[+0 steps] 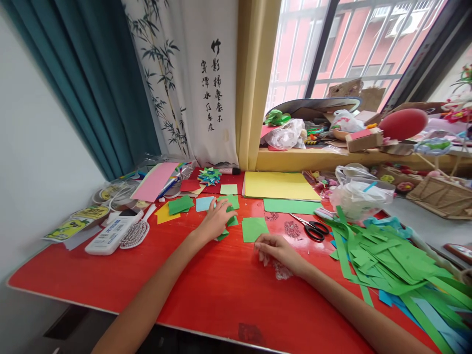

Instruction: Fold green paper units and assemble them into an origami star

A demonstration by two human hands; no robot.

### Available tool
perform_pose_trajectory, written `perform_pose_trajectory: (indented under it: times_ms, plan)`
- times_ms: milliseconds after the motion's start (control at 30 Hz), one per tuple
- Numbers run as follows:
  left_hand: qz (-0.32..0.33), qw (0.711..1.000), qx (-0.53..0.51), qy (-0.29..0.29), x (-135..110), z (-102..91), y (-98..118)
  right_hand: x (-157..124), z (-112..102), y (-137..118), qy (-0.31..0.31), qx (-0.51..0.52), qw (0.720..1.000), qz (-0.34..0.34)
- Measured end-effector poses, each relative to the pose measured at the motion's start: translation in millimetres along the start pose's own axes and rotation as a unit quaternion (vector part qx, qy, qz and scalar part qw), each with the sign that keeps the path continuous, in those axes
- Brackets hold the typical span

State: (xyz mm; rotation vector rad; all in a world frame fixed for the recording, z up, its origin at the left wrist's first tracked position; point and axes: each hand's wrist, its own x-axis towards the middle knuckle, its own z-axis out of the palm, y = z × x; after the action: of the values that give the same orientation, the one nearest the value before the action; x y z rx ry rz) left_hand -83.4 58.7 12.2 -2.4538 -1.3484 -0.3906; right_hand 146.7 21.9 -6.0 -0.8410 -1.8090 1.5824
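Observation:
My left hand (218, 219) reaches over a loose group of small green paper squares (233, 200), its fingers spread and touching or just above them; part of the papers is hidden under it. Near the middle of the red table, my right hand (278, 251) rests with its fingers curled in, and nothing shows in them. Just beyond its fingers lies a single green paper square (254, 229). A light blue square (205, 203) is beside my left fingers. Farther left, dark green squares (180, 205) overlap yellow paper (165, 213). A folded blue-green paper piece (209, 176) stands behind.
Black-handled scissors (315, 230) lie right of centre. A large heap of green paper strips (391, 255) covers the table's right side. Yellow sheets (282, 186) lie at the back. A hairbrush (136, 232) and a white case (114, 233) are at left.

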Motion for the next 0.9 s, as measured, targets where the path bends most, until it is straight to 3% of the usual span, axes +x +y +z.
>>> perform_pose_trajectory:
  times_ms: [67, 133, 200, 333, 400, 667, 733, 800, 900]
  plan:
    - [0.012, 1.0, 0.022, -0.006, -1, 0.6, 3, 2, -4, 3, 0.116, -0.043, 0.992, -0.019]
    - [0.023, 0.999, 0.041, -0.01, -1, -3.0, 4, 4, -7, 8, 0.215, -0.144, 0.965, -0.038]
    - [0.031, 0.998, 0.056, -0.02, 1, -8.7, 4, 6, -7, 14, 0.241, -0.26, 0.933, -0.062]
    - [0.037, 0.996, 0.061, -0.06, 3, -19.1, 4, 7, -2, 23, 0.175, -0.417, 0.884, -0.12]
    - [0.033, 0.995, 0.073, -0.062, 4, -23.0, 4, 6, 1, 22, 0.141, -0.452, 0.872, -0.124]
    - [-0.052, 0.993, 0.11, 0.003, 6, -31.0, 6, -7, 11, 0, -0.039, -0.43, 0.881, -0.196]
    - [-0.074, 0.993, 0.091, 0.019, 7, -32.4, 9, -7, 11, 0, -0.022, -0.396, 0.898, -0.192]
    - [-0.08, 0.994, 0.058, 0.037, 8, -33.8, 12, -5, 9, 5, 0.043, -0.378, 0.91, -0.166]
    - [-0.033, 0.999, -0.01, 0.022, 7, -33.0, 18, 0, 5, 14, 0.096, -0.405, 0.9, -0.13]
